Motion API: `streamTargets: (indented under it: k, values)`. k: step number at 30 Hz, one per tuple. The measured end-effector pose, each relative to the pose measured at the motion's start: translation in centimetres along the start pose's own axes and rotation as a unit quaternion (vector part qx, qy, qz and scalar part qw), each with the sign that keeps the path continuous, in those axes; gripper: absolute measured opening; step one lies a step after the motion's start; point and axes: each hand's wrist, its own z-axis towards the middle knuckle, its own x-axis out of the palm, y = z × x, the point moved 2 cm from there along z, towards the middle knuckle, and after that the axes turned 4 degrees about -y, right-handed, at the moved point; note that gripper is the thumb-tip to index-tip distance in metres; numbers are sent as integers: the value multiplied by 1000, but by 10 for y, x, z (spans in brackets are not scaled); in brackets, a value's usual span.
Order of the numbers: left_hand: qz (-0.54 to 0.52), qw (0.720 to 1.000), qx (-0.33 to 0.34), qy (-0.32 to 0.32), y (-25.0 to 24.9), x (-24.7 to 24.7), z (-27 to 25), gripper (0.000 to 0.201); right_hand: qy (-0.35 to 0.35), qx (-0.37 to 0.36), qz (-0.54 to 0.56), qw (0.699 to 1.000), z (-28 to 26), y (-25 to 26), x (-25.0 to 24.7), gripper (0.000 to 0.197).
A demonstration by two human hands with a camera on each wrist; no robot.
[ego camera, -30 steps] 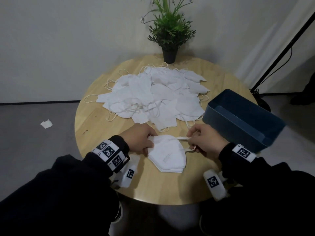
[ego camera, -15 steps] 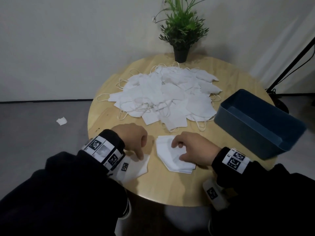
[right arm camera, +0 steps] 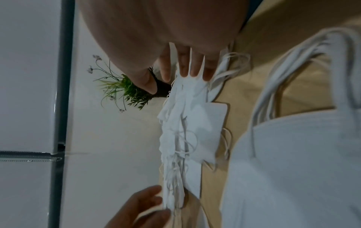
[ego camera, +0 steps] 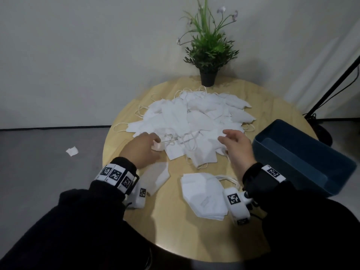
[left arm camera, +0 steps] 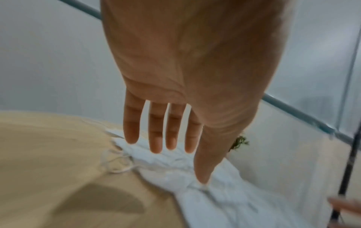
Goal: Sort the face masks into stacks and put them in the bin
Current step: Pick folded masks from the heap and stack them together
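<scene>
Fingers (left arm camera: 156,135) over mask pile (ego camera: 194,121), plant (ego camera: 208,49) behind.

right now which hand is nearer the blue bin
Right. The right hand hovers just beside the bin, at its near-left corner; the left hand is across the mask pile.

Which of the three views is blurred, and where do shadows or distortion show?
Head view: dim but fairly sharp, with slight blur on the left hand. Left wrist view: motion-smeared, a dark shadow on the table. Right wrist view: wide-angle stretch, with the near mask stack looming soft.
</scene>
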Motion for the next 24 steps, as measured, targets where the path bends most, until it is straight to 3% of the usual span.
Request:
streamTargets:
  k: [4,6,10,12,14,17,21,24]
  values:
    - [-130,987,-18,-91,-3,-24,60,49,-22,0,-12,1000,16,-2,4,56]
    - [-163,977,-66,-117,6,-32,100,58,-29,12,-7,999,27,-5,4,73]
    - [-222,947,-216,-89,33,-31,161,88,-21,26,-1,999,44,-2,2,89]
    - [-222,943,-233,-81,35,-29,183,101,-31,6,-34,999,53,3,1,87]
    - [-216,949,-217,-73,24,-28,199,100,-32,-16,-73,997,67,5,0,82]
    - [-191,961,-201,-17,-1,-19,211,101,-32,0,-137,990,88,7,1,87]
    - [-139,966,-190,102,-19,-14,217,132,3,46,-157,986,107,14,11,98]
    - [-186,950,-161,192,-31,-10,213,111,49,54,-232,970,108,16,27,96]
